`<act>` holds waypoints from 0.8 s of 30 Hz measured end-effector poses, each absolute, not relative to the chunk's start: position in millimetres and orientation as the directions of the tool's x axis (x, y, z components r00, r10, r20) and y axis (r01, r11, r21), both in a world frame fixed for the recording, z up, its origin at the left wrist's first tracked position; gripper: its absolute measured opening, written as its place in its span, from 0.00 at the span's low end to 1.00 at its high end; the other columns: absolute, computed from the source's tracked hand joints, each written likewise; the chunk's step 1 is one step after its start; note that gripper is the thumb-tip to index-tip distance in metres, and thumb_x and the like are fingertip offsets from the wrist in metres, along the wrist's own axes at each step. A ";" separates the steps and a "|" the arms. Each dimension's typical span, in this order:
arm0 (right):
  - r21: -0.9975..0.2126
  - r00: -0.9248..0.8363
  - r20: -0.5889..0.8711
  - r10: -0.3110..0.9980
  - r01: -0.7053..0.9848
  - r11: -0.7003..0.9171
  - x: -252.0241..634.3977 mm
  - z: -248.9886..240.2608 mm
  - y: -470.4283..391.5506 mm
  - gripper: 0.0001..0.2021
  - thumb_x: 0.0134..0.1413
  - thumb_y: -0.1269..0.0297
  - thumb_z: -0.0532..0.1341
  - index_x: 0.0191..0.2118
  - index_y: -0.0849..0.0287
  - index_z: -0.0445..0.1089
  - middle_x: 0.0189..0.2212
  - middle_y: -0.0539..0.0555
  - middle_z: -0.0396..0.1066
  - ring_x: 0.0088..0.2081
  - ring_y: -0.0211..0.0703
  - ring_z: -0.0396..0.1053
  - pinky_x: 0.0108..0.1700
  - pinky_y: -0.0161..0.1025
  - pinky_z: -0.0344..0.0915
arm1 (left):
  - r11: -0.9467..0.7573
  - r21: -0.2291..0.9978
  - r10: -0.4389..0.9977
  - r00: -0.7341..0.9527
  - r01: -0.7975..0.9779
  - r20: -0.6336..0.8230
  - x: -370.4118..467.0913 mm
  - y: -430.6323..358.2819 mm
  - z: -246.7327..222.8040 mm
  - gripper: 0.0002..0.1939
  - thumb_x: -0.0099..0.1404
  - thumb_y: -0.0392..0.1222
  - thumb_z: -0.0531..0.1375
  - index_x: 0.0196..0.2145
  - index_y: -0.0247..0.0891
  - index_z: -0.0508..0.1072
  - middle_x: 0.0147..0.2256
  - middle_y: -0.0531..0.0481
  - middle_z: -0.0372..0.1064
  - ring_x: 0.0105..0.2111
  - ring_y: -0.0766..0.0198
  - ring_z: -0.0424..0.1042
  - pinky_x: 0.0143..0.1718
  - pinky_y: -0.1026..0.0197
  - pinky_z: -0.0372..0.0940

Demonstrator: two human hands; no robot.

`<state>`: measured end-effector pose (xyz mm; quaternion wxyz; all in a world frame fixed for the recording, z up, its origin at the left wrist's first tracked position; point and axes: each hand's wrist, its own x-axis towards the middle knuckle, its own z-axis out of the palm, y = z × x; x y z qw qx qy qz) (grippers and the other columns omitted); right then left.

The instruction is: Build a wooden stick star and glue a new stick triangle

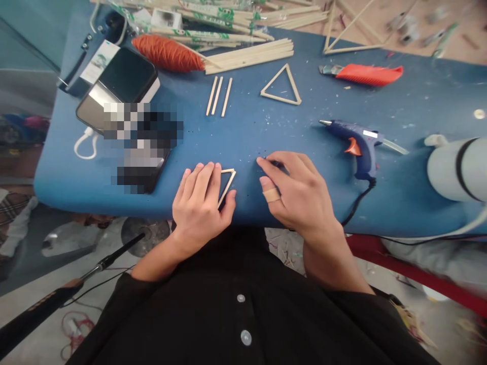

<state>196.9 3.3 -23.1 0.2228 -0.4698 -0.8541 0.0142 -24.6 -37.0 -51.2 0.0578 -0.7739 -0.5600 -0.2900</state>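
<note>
My left hand [200, 200] lies nearly flat near the front edge of the blue table, fingers stretched over a small wooden stick triangle [227, 188]. Only one corner and part of two sticks show; the fingers hide the rest. To its right, my right hand [294, 190] rests on the table with bent fingers. Its forefinger and thumb are apart, with nothing visible between them, and a tan band is wrapped around the thumb. Farther back lie a finished-looking stick triangle [292, 86] and three short loose sticks [218, 96]. A blue glue gun [363, 144] lies right of my right hand.
A red utility knife [369, 74] lies at the back right. Orange twine [167, 53] and long wooden sticks [251, 56] line the back. A dark-topped box [129, 76] stands left, a white cylindrical object [451, 170] right. The glue gun's black cord [359, 203] crosses the front edge.
</note>
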 end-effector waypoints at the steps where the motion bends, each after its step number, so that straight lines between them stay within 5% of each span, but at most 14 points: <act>1: -0.234 -0.467 0.358 0.808 0.793 0.562 196.4 -23.1 4.2 0.21 0.74 0.65 0.58 0.60 0.74 0.79 0.54 0.69 0.78 0.55 0.59 0.76 0.60 0.54 0.77 | -0.365 0.237 0.835 0.204 0.900 0.512 -24.5 -37.1 -51.4 0.27 0.75 0.46 0.61 0.63 0.25 0.78 0.59 0.33 0.81 0.60 0.42 0.80 0.69 0.45 0.68; 6: -0.269 -0.587 0.299 0.753 0.705 0.656 203.0 -24.1 -3.7 0.25 0.77 0.62 0.57 0.67 0.79 0.72 0.66 0.72 0.72 0.68 0.61 0.71 0.73 0.54 0.71 | -0.361 0.227 0.824 0.196 0.905 0.531 -23.4 -37.4 -52.5 0.26 0.75 0.46 0.61 0.63 0.27 0.78 0.58 0.34 0.81 0.59 0.43 0.81 0.69 0.46 0.68; 11: -0.236 -0.515 0.071 0.854 0.823 0.517 214.3 -19.5 2.4 0.31 0.80 0.53 0.52 0.76 0.69 0.62 0.77 0.65 0.59 0.78 0.62 0.59 0.77 0.62 0.64 | -0.374 0.213 0.808 0.204 0.903 0.553 -23.8 -36.6 -54.0 0.26 0.75 0.46 0.62 0.63 0.25 0.78 0.58 0.35 0.82 0.58 0.42 0.81 0.68 0.46 0.69; 16: -0.203 -0.485 -0.050 0.873 0.861 0.467 205.1 -14.9 41.5 0.38 0.79 0.47 0.52 0.81 0.71 0.53 0.80 0.68 0.48 0.81 0.64 0.50 0.80 0.66 0.58 | -0.380 0.217 0.811 0.212 0.899 0.545 -24.5 -36.3 -54.3 0.26 0.75 0.46 0.61 0.63 0.25 0.78 0.58 0.33 0.81 0.58 0.41 0.81 0.67 0.44 0.69; 21: -0.249 -0.672 -0.083 0.736 0.729 0.638 211.3 -7.4 27.0 0.35 0.79 0.50 0.52 0.80 0.66 0.55 0.79 0.65 0.50 0.80 0.58 0.53 0.79 0.61 0.60 | -0.385 0.221 0.808 0.212 0.896 0.550 -25.8 -36.1 -54.3 0.26 0.76 0.46 0.61 0.63 0.24 0.78 0.58 0.33 0.81 0.58 0.41 0.81 0.67 0.45 0.70; 24: -0.175 -0.587 -0.135 0.798 0.807 0.564 215.3 -5.5 30.0 0.38 0.79 0.46 0.48 0.80 0.69 0.54 0.80 0.66 0.49 0.79 0.62 0.54 0.78 0.62 0.62 | -0.393 0.219 0.801 0.216 0.893 0.559 -26.5 -35.7 -55.9 0.26 0.76 0.46 0.61 0.63 0.24 0.78 0.58 0.33 0.81 0.58 0.41 0.81 0.66 0.44 0.71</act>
